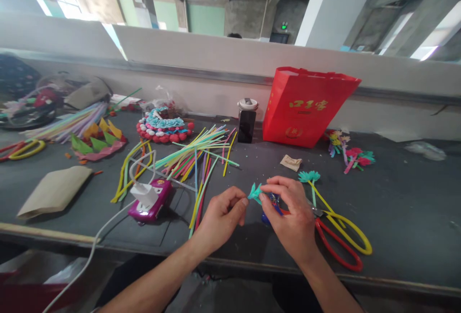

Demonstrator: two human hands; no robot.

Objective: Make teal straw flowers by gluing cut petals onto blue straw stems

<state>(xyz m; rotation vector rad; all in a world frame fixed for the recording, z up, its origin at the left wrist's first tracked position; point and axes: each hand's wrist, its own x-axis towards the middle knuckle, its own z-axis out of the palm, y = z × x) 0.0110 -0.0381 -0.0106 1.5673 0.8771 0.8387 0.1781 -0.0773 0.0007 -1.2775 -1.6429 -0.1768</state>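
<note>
Between my two hands, above the front of the dark table, is a small teal flower with pointed petals. My left hand pinches its left end between thumb and forefinger. On its other side, my right hand grips the petals with thumb and fingers. Scissors with one red and one yellow handle lie beside my right hand, their blades partly hidden by it. A finished-looking teal flower on a stem rests just beyond them. Under my right hand a blue object shows only in part.
Loose coloured pipe cleaners lie left of centre, near a purple power strip with a white plug and cable. Farther back stand a phone, a red bag and beaded wreaths. Bright small flowers lie at right.
</note>
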